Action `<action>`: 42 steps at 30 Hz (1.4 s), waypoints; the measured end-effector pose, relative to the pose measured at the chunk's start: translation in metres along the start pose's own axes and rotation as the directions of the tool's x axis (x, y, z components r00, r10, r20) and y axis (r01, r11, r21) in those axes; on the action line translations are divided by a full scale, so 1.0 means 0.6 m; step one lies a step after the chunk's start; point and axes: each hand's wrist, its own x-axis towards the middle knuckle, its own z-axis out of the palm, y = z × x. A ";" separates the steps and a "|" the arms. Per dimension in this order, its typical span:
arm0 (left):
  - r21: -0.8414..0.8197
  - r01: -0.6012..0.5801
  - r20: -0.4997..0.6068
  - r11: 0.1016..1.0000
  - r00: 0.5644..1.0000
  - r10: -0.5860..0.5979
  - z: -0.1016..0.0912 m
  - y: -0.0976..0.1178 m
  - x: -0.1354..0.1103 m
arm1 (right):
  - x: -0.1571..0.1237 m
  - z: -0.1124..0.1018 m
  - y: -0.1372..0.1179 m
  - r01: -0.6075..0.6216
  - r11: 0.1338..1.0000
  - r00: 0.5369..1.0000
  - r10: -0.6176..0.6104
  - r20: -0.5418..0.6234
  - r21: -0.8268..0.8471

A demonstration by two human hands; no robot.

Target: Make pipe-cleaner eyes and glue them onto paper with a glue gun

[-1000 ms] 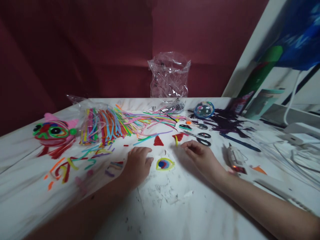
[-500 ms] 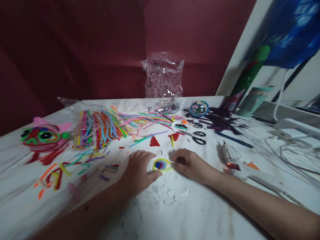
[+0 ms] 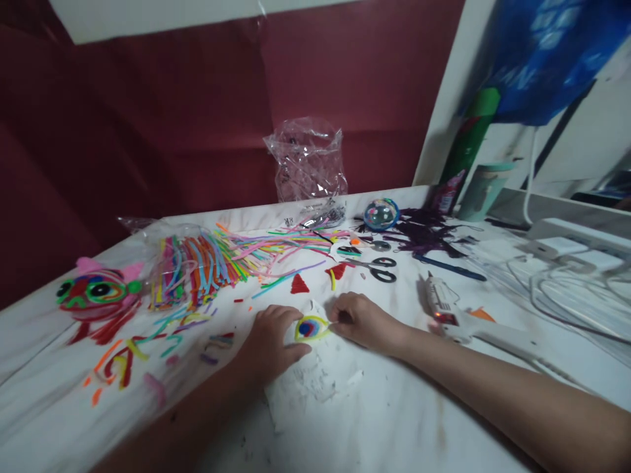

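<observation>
Leftward, a red and pink craft face (image 3: pixel 101 307) sits on the table (image 3: pixel 394 420), its back out of sight. Next come fuzzy sticks (image 3: pixel 210 263), partly veiled by a clear bag (image 3: pixel 140 226). The left hand (image 3: pixel 269 340) spreads thumb and fingers around the left end of the yellow-rimmed eye piece (image 3: pixel 310 327), though contact is hard to judge. Between both hands lies that piece; the right hand (image 3: pixel 362 322) curls at its pointed end, fingertips hidden, grip impossible to tell. Farther right, a glue gun (image 3: pixel 473 332) lies near blurred cables (image 3: pixel 537 292). Both forearms leave the frame.
</observation>
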 end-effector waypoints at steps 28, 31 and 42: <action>0.114 0.212 -0.067 0.971 0.976 -0.205 0.037 0.055 0.056 | -0.002 0.016 -0.002 0.038 0.998 0.999 -0.040 -0.032 -0.058; 0.112 0.208 -0.077 0.972 0.977 -0.200 0.039 0.055 0.054 | 0.002 0.021 -0.003 0.032 0.994 0.998 -0.038 -0.057 -0.102; 0.104 0.197 -0.093 0.975 0.978 -0.188 0.038 0.057 0.051 | -0.021 0.011 -0.014 -0.004 0.994 0.998 -0.004 -0.070 -0.106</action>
